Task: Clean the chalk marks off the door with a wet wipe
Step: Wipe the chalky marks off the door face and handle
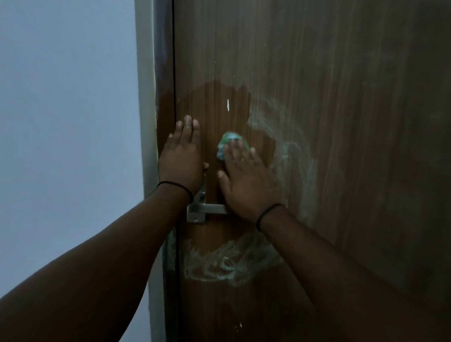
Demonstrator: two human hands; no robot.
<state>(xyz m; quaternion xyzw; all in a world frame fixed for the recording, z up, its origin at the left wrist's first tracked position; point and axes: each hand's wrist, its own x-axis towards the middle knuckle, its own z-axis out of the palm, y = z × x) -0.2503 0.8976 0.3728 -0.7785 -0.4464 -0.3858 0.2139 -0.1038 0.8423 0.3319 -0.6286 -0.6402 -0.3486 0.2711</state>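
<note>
Head view is showing the right hand (245,177) pressing a bunched wet wipe (227,142) flat-fingered against the door (350,124), above the handle (204,208). Left hand (184,153) is bracing, fingers straight, near the door's left edge. Soft, light, slippery wipe looks best pinned under fingertips. Chalk marks (228,266) are remaining below.

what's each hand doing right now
Left hand: open, flat on the door.
Right hand: open, straight fingers pressing the wet wipe to the door.
</note>
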